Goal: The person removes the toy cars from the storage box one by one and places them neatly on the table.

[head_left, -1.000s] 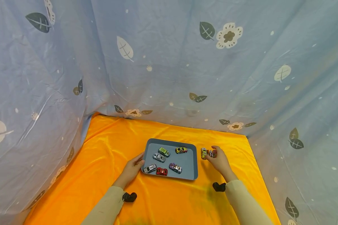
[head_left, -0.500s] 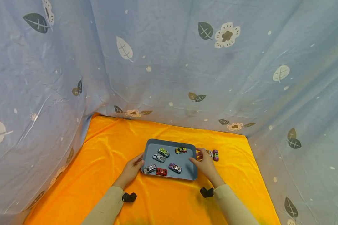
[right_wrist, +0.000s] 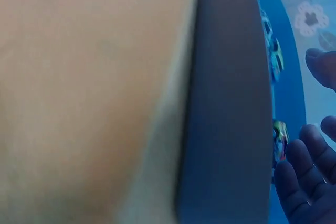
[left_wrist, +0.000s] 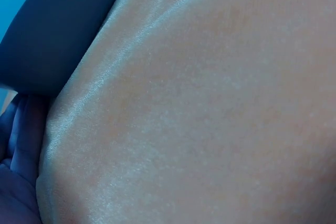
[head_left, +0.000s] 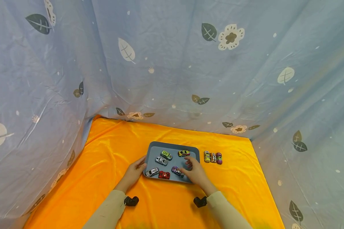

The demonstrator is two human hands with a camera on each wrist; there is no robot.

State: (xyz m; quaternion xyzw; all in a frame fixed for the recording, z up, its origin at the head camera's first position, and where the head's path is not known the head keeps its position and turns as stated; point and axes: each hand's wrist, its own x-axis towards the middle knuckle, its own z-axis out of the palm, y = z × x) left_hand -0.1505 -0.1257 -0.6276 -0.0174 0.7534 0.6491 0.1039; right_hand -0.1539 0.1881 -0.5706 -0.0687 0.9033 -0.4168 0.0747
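Note:
A grey-blue tray (head_left: 195, 152) lies on the orange cloth (head_left: 109, 159) and holds several toy cars. My left hand (head_left: 141, 163) rests against the tray's left edge, thumb on the rim; the left wrist view shows its fingers (left_wrist: 16, 145) beside the dark tray (left_wrist: 47, 30). My right hand (head_left: 186, 167) hovers over the tray's right half, fingers spread and holding nothing, nearest the purple car (head_left: 177, 170). The right wrist view shows those fingers (right_wrist: 299, 182) past the tray wall (right_wrist: 226, 103), next to a yellow car (right_wrist: 280, 137).
Three toy cars (head_left: 213, 157) stand in a row on the cloth just right of the tray. Blue leaf-and-flower fabric (head_left: 172, 63) walls in the back and both sides. Bare orange cloth stretches to the left of and in front of the tray.
My right hand left the row of cars right of the tray, moved left over the tray's edge and now hovers above the purple car. The left hand stayed put.

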